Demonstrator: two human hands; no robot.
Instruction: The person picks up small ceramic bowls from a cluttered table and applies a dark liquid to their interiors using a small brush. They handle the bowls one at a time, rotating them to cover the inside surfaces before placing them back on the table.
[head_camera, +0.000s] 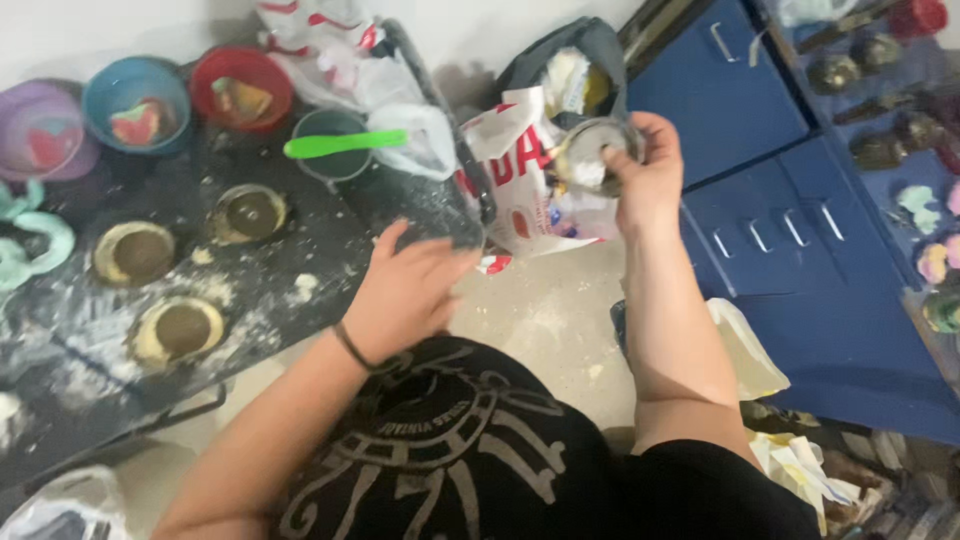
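Observation:
My right hand (648, 170) is raised over an open white and red bag (520, 180) and grips a round half-sphere mould (592, 152) with pale material inside. My left hand (405, 290) hovers near the edge of the dark work table (300, 240); it looks blurred, fingers together and slightly curled, and nothing shows in it. Three round metal moulds (133, 252) (180, 328) (250, 212) sit on the table, dusted with white powder.
At the back stand a purple bowl (42, 130), a blue bowl (135, 105), a red bowl (240, 88) and a dark cup with a green spatula (345, 143). A dark bin (580, 60) sits behind the bag. Blue drawers (790, 230) fill the right.

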